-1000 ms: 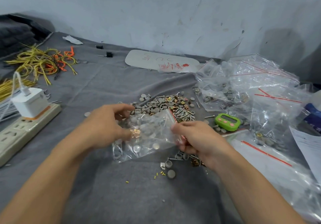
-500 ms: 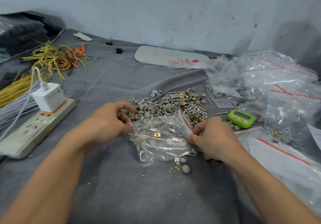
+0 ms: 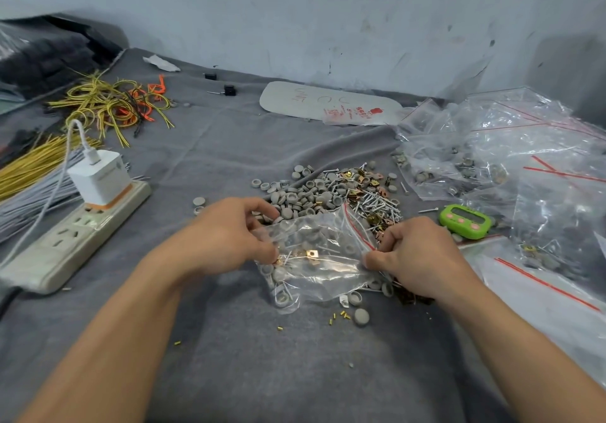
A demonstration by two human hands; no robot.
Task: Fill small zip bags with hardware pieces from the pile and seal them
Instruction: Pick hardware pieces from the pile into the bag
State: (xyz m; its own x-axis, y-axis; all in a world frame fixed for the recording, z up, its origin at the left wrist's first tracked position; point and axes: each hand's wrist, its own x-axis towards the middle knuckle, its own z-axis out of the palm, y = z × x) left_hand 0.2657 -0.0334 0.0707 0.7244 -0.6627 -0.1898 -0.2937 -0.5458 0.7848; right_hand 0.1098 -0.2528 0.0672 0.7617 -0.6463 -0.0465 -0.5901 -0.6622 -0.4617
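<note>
A grey cloth [image 3: 229, 340] covers the table. The small zip bag [image 3: 321, 258] lies on it, right in front of the pile [image 3: 328, 193]. The left hand [image 3: 226, 239] pinches the bag's closed end. The right hand [image 3: 416, 252] pinches the red strip end. I'd press along that strip slowly so nothing spills.

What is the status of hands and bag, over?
Left hand grips zip bag at its left end. Right hand pinches the red-striped mouth. Bag partly filled. Loose caps beside it.
</note>
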